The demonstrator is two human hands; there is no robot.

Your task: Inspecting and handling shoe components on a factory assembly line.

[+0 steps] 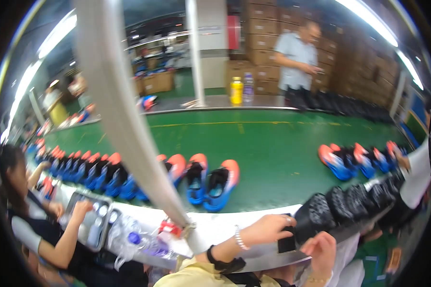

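My left hand (268, 231), with a white bead bracelet at the wrist, reaches over the white ledge. Its fingers are closed on a small flat black piece (286, 243), whose kind I cannot make out. Just to the right, my right hand (321, 252) is raised with its fingers curled together; anything in them is too small or blurred to tell. Beyond both hands stand several black, shiny, rounded things (316, 214) in a row along the ledge, partly behind my fingers.
A green belt (268, 143) carries rows of blue, orange and black sneakers (217, 186). A slanted metal post (122, 105) rises left of me. Plastic bags (129, 237) and a grey tray (93, 225) lie on the ledge. Co-workers sit left (24, 191) and stand across (297, 60).
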